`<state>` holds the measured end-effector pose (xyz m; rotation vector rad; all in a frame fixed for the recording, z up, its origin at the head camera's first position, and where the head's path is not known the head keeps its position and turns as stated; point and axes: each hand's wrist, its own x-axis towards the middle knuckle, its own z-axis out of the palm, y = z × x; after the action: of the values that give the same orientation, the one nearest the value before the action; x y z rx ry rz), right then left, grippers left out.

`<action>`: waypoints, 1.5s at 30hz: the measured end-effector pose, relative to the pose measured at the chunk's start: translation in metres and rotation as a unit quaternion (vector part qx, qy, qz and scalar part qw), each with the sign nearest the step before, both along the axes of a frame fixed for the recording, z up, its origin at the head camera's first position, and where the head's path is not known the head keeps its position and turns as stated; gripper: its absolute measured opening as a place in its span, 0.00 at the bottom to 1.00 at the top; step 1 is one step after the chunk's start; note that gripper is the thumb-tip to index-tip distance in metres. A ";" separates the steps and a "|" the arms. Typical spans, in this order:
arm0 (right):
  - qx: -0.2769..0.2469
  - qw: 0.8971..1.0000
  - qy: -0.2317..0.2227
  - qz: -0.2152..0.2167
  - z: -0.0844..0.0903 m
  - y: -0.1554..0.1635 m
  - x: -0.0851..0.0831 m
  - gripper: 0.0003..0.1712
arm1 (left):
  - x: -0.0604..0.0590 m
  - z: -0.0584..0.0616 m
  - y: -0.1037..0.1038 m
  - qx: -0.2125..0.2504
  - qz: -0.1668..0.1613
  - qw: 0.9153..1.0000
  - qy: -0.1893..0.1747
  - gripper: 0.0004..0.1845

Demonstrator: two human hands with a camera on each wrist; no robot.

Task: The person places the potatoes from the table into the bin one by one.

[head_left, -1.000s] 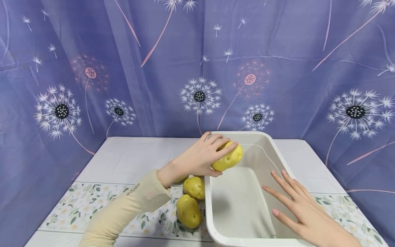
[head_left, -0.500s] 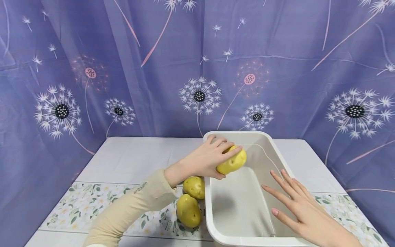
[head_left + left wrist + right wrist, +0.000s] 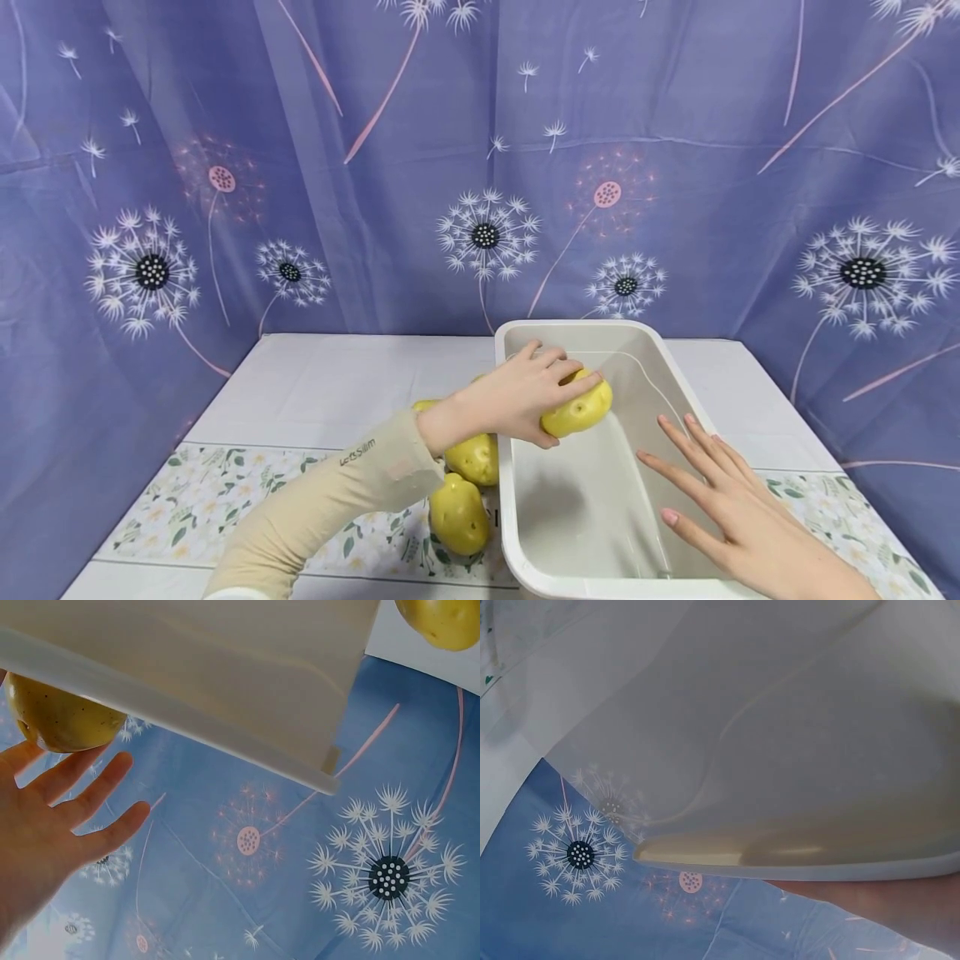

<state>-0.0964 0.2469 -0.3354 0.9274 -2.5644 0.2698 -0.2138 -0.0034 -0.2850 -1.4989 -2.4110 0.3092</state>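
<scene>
White plastic tub (image 3: 678, 379) sits on the counter (image 3: 315, 387) at my two o'clock, and I should lower into it rather than drop, since a hard wall would knock the fruit-like skin. My right hand (image 3: 720, 500) lies flat with fingers spread over the tub's near right rim; pressing there steadies it. My left hand (image 3: 525, 396) curls round a yellow potato (image 3: 577, 408), held above the tub's far left part, just past the rim. Best to bring it low, then loosen the fingers. Two more potatoes (image 3: 459, 512) wait at eleven o'clock, beside the tub's left wall.
</scene>
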 end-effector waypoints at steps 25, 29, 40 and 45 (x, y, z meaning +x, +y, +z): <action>0.002 1.000 0.009 0.010 -0.001 0.001 -0.001 0.34 | -0.002 -0.018 0.020 -0.064 -0.001 0.998 0.008 0.50; 0.001 1.000 0.009 0.012 -0.001 0.001 -0.001 0.33 | -0.004 -0.022 0.022 -0.064 -0.006 0.998 0.015 0.49; -0.002 1.000 0.015 0.015 -0.002 0.002 -0.001 0.32 | -0.007 -0.024 0.027 -0.086 0.008 0.996 0.002 0.50; -0.005 1.000 0.018 0.019 -0.001 0.002 -0.001 0.31 | -0.009 -0.026 0.029 -0.094 0.016 0.995 0.000 0.50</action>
<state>-0.0979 0.2489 -0.3367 0.9705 -2.5134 0.2737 -0.2228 0.0257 -0.3112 -1.5370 -2.4671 0.5581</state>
